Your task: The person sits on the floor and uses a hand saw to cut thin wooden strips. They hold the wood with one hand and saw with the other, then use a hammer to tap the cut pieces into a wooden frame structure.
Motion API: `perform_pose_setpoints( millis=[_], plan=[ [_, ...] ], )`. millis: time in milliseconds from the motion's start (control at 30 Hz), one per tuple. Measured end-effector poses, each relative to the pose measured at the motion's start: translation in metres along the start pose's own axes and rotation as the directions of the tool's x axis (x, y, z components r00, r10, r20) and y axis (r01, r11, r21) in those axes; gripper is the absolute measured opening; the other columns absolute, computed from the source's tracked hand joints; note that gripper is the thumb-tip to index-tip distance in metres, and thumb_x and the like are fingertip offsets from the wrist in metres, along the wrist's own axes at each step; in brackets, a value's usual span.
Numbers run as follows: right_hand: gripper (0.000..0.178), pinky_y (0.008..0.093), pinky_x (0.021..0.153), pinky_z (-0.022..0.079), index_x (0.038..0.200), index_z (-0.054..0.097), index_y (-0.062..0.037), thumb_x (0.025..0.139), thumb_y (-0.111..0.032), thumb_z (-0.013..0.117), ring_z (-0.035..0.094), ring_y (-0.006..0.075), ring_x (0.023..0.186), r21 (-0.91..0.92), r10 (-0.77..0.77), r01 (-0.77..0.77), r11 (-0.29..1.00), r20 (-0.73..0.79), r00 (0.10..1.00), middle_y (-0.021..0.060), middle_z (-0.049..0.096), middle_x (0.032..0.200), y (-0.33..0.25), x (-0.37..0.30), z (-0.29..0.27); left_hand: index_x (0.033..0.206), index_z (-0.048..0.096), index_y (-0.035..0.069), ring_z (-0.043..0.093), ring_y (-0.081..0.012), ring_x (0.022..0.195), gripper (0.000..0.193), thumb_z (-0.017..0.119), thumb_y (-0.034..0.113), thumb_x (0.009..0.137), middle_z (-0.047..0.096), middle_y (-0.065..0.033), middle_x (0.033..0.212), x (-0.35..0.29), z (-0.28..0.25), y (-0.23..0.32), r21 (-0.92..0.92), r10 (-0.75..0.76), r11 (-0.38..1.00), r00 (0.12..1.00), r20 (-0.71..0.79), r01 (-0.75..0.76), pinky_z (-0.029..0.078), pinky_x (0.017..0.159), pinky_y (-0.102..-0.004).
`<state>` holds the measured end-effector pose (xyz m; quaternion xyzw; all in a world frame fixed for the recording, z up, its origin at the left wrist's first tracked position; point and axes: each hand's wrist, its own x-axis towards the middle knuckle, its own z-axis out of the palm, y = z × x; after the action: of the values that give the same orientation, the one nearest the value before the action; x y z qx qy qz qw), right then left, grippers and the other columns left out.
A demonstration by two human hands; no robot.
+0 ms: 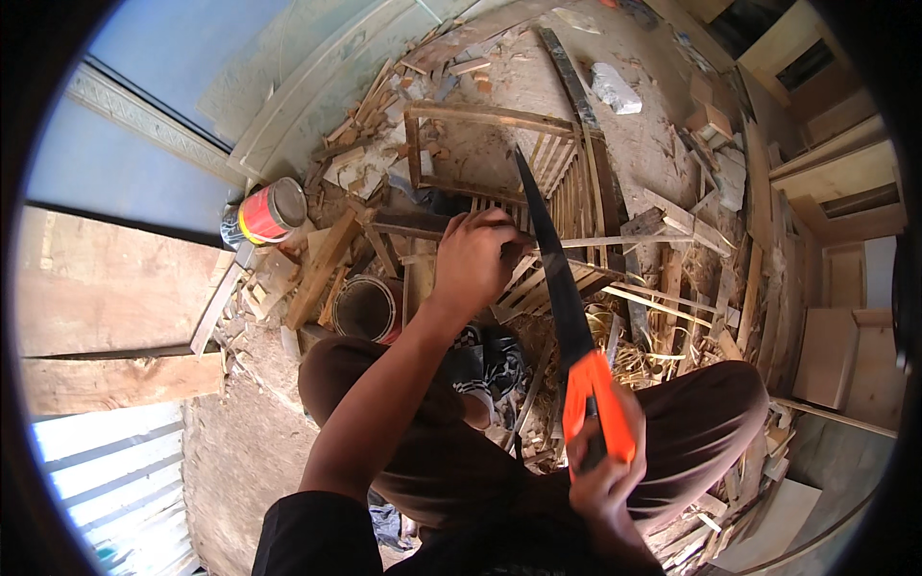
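Observation:
My right hand [605, 470] is closed round the orange handle of a handsaw [565, 298]. Its dark blade points up and away, crossing a thin wooden strip [605, 241] just to the right of my left hand [477, 257]. The fingers of that hand are closed on the strip's left end, over a dark wooden bar [411, 224]. Beneath and beyond lies a slatted wooden frame [495, 117], its thin slats running toward the right. The contact between saw teeth and strip is too small to make out.
A paint can [272, 213] with a red and yellow label lies at the left, near the blue wall. An open bucket [367, 309] stands left of my feet. Offcuts and straw-like shavings [663, 357] litter the ground. Wooden cabinets [845, 182] line the right side.

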<state>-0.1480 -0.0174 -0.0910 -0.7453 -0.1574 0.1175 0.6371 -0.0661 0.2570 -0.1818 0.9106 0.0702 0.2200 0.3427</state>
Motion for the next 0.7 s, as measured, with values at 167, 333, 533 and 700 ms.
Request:
perform_pose_setpoints(
  millis=[167,333,533,700],
  plan=[
    [0.069,0.0220,0.053,0.039,0.144,0.046,0.0111,0.109,-0.049,0.040,0.052,0.0086,0.065,-0.014,0.005,-0.005,1.000,0.009,1.000,0.0171,0.063,0.113,-0.005,0.009,0.001,0.088,0.079,0.013,0.069,-0.0302,0.096,0.008,0.077,0.009,0.081,0.072,-0.0041,0.094,-0.001,-0.003,0.005,0.000,0.049,0.999,0.999,0.007,-0.049,0.051,0.089,-0.0438],
    [0.070,0.0208,0.052,0.036,0.148,0.044,0.0069,0.109,-0.051,0.041,0.045,0.0062,0.061,0.085,0.008,-0.011,0.996,0.041,0.999,0.0092,0.061,0.113,0.005,0.050,0.015,0.088,0.079,0.015,0.068,-0.0287,0.098,0.007,0.075,0.012,0.083,0.070,-0.0019,0.092,0.001,-0.002,0.002,-0.035,0.020,0.999,1.000,0.014,-0.020,0.049,0.093,-0.0436],
    [0.069,0.0224,0.045,0.032,0.144,0.048,0.0093,0.108,-0.048,0.040,0.042,0.0062,0.046,-0.029,-0.042,0.041,0.999,-0.026,0.999,0.0058,0.058,0.068,-0.013,-0.017,-0.003,0.087,0.079,0.016,0.067,-0.0287,0.098,0.007,0.075,0.012,0.083,0.070,-0.0019,0.092,-0.002,-0.003,-0.001,0.032,0.025,0.999,1.000,0.018,-0.025,0.049,0.093,-0.0434],
    [0.055,0.0213,0.053,0.037,0.148,0.046,0.0040,0.107,-0.032,0.042,0.047,0.0055,0.065,0.080,-0.001,-0.001,0.997,0.034,0.999,0.0093,0.061,0.116,0.014,0.063,0.025,0.087,0.079,0.015,0.066,-0.0290,0.099,0.008,0.074,0.011,0.083,0.070,-0.0016,0.092,-0.002,0.000,0.005,-0.013,0.022,1.000,1.000,0.013,-0.021,0.048,0.093,-0.0436]
  ],
)
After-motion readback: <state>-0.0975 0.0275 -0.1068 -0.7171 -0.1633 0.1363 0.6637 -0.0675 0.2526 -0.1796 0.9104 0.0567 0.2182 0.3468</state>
